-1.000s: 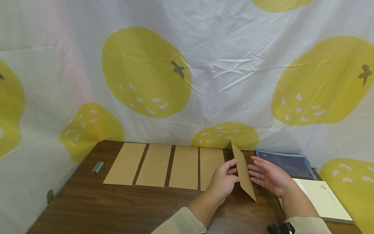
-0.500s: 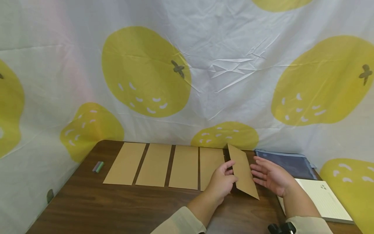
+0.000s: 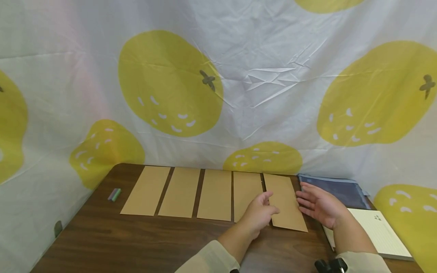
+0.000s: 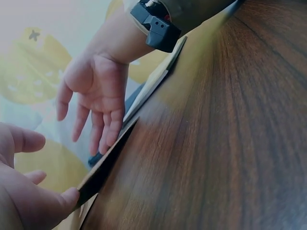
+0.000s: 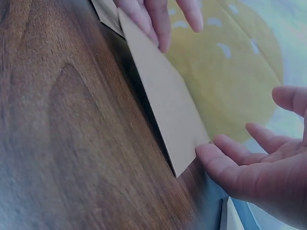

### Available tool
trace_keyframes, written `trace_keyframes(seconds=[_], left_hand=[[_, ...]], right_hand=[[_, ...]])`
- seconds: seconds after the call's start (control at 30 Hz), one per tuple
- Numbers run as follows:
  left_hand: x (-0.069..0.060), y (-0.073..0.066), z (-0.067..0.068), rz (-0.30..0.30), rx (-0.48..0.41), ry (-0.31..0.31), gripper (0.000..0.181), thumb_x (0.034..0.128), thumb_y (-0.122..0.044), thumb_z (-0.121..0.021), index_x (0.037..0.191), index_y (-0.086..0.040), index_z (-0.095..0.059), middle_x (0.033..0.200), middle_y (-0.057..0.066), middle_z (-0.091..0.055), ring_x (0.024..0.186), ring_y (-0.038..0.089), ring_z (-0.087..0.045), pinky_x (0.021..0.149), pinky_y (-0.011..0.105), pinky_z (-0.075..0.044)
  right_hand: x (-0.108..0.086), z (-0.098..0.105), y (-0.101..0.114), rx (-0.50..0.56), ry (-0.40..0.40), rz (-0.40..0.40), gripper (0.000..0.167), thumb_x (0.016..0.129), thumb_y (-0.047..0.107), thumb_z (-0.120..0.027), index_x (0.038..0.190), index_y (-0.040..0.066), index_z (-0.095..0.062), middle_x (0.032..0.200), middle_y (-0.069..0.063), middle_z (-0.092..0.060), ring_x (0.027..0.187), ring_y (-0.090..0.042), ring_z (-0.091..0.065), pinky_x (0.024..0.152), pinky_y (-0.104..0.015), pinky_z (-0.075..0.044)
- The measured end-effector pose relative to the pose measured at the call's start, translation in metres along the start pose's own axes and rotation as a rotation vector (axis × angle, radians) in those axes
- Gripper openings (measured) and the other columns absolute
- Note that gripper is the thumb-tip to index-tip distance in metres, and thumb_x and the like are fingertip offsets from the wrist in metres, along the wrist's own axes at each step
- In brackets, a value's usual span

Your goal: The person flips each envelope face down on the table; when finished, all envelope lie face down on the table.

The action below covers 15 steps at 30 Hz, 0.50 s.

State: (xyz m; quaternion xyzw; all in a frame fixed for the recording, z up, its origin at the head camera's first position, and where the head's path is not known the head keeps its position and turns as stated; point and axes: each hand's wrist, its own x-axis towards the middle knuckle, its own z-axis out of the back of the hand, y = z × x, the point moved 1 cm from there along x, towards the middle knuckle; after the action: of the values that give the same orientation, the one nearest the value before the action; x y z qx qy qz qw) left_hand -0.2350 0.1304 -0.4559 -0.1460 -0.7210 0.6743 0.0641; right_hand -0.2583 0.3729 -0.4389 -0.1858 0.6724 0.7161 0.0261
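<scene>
A flat brown kraft card (image 3: 285,203) lies at the right end of a row of similar cards (image 3: 214,195). It sits slightly tilted, with a dark gap under its near edge in both wrist views. My left hand (image 3: 257,212) is at its left edge, thumb and forefinger spread apart, the thumb tip over the card. By the right edge, my right hand (image 3: 321,204) has loosely extended fingers, palm turned inward. In the right wrist view its fingertips (image 5: 206,151) meet the card's corner. Neither hand is curled round the card.
A blue zip pouch (image 3: 332,191) lies at the back right. In front of it rests a lined notepad (image 3: 379,231), partly behind the right forearm. Small coloured sticks (image 3: 115,195) lie on the table (image 3: 136,242) at the left. A fruit-printed curtain (image 3: 259,113) hangs behind.
The rightmost card stood almost on edge between my hands. It has tipped over to the right and down to lie nearly flat. The right hand has shifted slightly right; the left barely moved.
</scene>
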Motion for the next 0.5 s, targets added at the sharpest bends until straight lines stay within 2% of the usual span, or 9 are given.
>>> trace_keyframes(seconds=[0.2,0.3,0.4,0.5], left_hand=[[-0.002,-0.003,0.006,0.025,0.02,0.038,0.066,0.0933,-0.016,-0.072,0.156,-0.019,-0.053,0.17,0.018,-0.042,0.16,0.041,-0.036,0.127,0.065,-0.035],[-0.005,-0.01,0.015,-0.008,0.031,0.042,0.062,0.0948,-0.018,-0.071,0.155,-0.02,-0.054,0.17,0.016,-0.043,0.16,0.04,-0.035,0.129,0.065,-0.032],[-0.01,-0.021,0.029,-0.051,0.04,0.036,0.059,0.097,-0.022,-0.069,0.154,-0.024,-0.055,0.171,0.011,-0.042,0.162,0.037,-0.034,0.131,0.065,-0.027],[-0.016,-0.032,0.051,-0.092,0.067,0.012,0.058,0.0994,-0.024,-0.066,0.155,-0.027,-0.053,0.172,0.009,-0.041,0.163,0.036,-0.032,0.131,0.067,-0.025]], right_hand=[[0.002,-0.004,0.0,-0.03,-0.015,0.025,0.08,0.117,0.044,-0.038,0.172,0.008,0.007,0.178,-0.031,-0.004,0.165,-0.048,-0.012,0.122,-0.042,-0.046],[0.0,-0.011,0.004,-0.089,-0.036,0.059,0.079,0.116,0.045,-0.039,0.172,0.005,0.0,0.177,-0.031,-0.011,0.162,-0.046,-0.026,0.115,-0.038,-0.051],[-0.005,-0.024,0.013,-0.163,-0.072,0.091,0.078,0.114,0.048,-0.045,0.172,0.006,-0.013,0.176,-0.028,-0.022,0.149,-0.03,-0.051,0.109,-0.033,-0.054],[-0.011,-0.039,0.023,-0.22,-0.113,0.134,0.074,0.113,0.048,-0.05,0.169,0.007,-0.025,0.173,-0.024,-0.033,0.13,-0.008,-0.061,0.102,-0.028,-0.057]])
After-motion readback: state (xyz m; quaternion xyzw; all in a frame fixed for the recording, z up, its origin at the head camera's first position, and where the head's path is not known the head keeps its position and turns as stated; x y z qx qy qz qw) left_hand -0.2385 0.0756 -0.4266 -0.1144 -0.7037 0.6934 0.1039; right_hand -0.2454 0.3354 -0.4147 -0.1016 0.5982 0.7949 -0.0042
